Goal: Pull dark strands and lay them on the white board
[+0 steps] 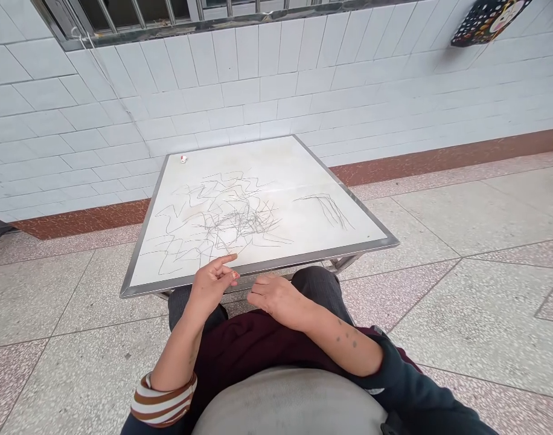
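Observation:
My left hand (209, 283) is above the near edge of a white-topped table (276, 172), its index finger stretched out. A tiny reddish piece (235, 275) shows at the tips of the thumb and a bent finger, too small to name. My right hand (276, 298) is just to the right, over my lap, back of the hand up. Its fingers are bent and pressed together, and anything inside them is hidden. Many thin dark strands (240, 220) lie tangled across the tabletop's left and middle. A smaller bunch of strands (328, 205) lies to the right.
A small white and red object (183, 159) sits in the table's far left corner. Grey metal edging (367, 244) frames the tabletop. Behind stands a white tiled wall (258, 84) with a barred window (168, 15). A dark patterned bag (489, 23) hangs at upper right.

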{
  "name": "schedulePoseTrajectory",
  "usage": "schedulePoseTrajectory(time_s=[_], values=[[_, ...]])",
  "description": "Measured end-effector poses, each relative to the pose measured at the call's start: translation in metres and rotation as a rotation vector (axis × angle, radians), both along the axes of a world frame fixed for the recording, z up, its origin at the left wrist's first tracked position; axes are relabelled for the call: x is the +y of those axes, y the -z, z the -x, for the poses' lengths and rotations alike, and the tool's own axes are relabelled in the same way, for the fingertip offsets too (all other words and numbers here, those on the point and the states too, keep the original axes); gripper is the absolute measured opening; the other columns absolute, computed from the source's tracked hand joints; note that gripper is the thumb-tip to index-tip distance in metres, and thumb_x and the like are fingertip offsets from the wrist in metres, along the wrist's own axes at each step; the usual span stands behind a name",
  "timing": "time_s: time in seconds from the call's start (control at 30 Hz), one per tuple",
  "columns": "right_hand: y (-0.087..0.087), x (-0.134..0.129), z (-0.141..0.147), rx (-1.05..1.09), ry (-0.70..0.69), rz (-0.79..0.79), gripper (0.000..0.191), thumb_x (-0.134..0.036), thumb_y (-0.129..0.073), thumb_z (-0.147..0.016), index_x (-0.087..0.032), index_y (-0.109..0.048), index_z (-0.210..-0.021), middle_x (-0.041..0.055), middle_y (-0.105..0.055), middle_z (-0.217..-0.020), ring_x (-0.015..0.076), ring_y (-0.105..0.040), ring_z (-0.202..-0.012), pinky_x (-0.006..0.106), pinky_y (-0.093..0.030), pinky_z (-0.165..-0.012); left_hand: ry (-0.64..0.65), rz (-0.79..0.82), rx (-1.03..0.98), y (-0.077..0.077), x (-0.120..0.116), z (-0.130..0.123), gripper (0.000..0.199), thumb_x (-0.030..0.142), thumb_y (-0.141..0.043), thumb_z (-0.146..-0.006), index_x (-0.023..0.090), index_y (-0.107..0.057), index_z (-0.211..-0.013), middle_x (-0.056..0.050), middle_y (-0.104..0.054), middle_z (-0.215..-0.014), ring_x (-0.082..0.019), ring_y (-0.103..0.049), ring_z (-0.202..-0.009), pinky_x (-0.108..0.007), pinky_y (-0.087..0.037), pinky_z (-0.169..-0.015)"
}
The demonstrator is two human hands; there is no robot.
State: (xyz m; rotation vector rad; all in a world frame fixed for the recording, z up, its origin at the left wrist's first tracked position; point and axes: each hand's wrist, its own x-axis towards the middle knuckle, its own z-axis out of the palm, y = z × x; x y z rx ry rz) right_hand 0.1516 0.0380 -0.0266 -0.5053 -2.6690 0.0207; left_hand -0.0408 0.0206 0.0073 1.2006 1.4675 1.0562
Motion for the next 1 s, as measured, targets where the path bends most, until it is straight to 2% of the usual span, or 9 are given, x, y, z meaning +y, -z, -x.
schedulePoseTrajectory(time_s=[0.27,0.43,0.5,0.57,0.67,0.73,0.8,0.87,1.0], values=[[-0.002,-0.005,-0.005,0.086,0.045,0.042,0.028,-0.012,-0.037,-0.096,-0.018,-0.054,-0.075,0.0023,-0.054,-0.068,0.0163,-0.043,-0.070,0.028,-0.036,-0.062,-0.050,-0.012,0.016,-0.009,-0.004,0.001,0.049,0.034,-0.069,-0.069,0.016,-0.063,-0.115,-0.003,-0.070,-0.076,-0.016,-0.064,-0.065,-0.029,-0.049,-0.067],[0.009,0.005,-0.009,0.180,0.083,0.050,0.024,-0.012,-0.039,-0.096,-0.018,-0.057,-0.081,0.0022,-0.055,-0.068,0.0160,-0.045,-0.070,0.027,-0.038,-0.063,0.002,-0.060,0.101,-0.014,0.011,-0.006,0.052,0.038,-0.066,-0.072,0.014,-0.062,-0.117,-0.005,-0.071,-0.079,-0.018,-0.066,-0.071,-0.032,-0.051,-0.071],[0.013,0.014,-0.013,0.276,0.133,0.051,0.020,-0.016,-0.042,-0.096,-0.018,-0.059,-0.086,0.0027,-0.058,-0.071,0.0160,-0.048,-0.071,0.027,-0.041,-0.065,0.002,-0.115,0.147,-0.015,0.024,-0.010,0.053,0.039,-0.065,-0.072,0.014,-0.061,-0.119,-0.008,-0.072,-0.085,-0.020,-0.066,-0.077,-0.034,-0.051,-0.074],[0.015,0.027,-0.018,0.384,0.208,0.050,0.015,-0.020,-0.047,-0.095,-0.018,-0.061,-0.090,0.0036,-0.061,-0.074,0.0164,-0.051,-0.073,0.027,-0.043,-0.067,-0.042,-0.196,0.192,-0.016,0.036,-0.011,0.054,0.039,-0.065,-0.073,0.017,-0.059,-0.122,-0.010,-0.070,-0.099,-0.022,-0.065,-0.090,-0.036,-0.049,-0.082],[0.017,0.056,-0.031,0.442,0.433,0.100,0.012,-0.025,-0.052,-0.093,-0.020,-0.063,-0.093,0.0042,-0.065,-0.079,0.0169,-0.056,-0.078,0.027,-0.045,-0.070,-0.177,-0.325,0.246,-0.013,0.047,-0.008,0.053,0.041,-0.063,-0.076,0.022,-0.056,-0.126,-0.010,-0.062,-0.122,-0.023,-0.059,-0.107,-0.037,-0.046,-0.090],[0.018,0.082,-0.041,0.414,0.587,0.145,0.011,-0.025,-0.054,-0.092,-0.021,-0.064,-0.094,0.0041,-0.066,-0.083,0.0175,-0.057,-0.082,0.027,-0.046,-0.073,-0.225,-0.349,0.259,-0.007,0.045,-0.005,0.048,0.042,-0.061,-0.078,0.023,-0.058,-0.123,-0.010,-0.060,-0.126,-0.023,-0.059,-0.106,-0.036,-0.048,-0.087],[0.020,0.110,-0.050,0.392,0.681,0.161,0.012,-0.024,-0.054,-0.092,-0.021,-0.065,-0.093,0.0041,-0.066,-0.082,0.0184,-0.057,-0.082,0.028,-0.045,-0.072,-0.205,-0.308,0.268,0.004,0.036,-0.002,0.043,0.045,-0.060,-0.079,0.023,-0.064,-0.115,-0.009,-0.063,-0.122,-0.023,-0.062,-0.103,-0.035,-0.051,-0.084],[0.024,0.136,-0.055,0.373,0.757,0.179,0.013,-0.024,-0.053,-0.092,-0.021,-0.065,-0.092,0.0043,-0.066,-0.081,0.0188,-0.057,-0.082,0.027,-0.044,-0.069,-0.185,-0.262,0.224,0.021,0.023,0.000,0.040,0.047,-0.061,-0.078,0.021,-0.067,-0.107,-0.009,-0.066,-0.119,-0.024,-0.063,-0.101,-0.035,-0.053,-0.082],[0.035,0.180,-0.057,0.322,0.862,0.250,0.013,-0.022,-0.054,-0.090,-0.021,-0.067,-0.087,0.0053,-0.065,-0.075,0.0207,-0.055,-0.085,0.026,-0.041,-0.064,-0.186,-0.149,0.114,0.064,-0.005,0.009,0.044,0.053,-0.060,-0.076,0.020,-0.069,-0.103,-0.010,-0.070,-0.111,-0.025,-0.069,-0.090,-0.034,-0.058,-0.072]])
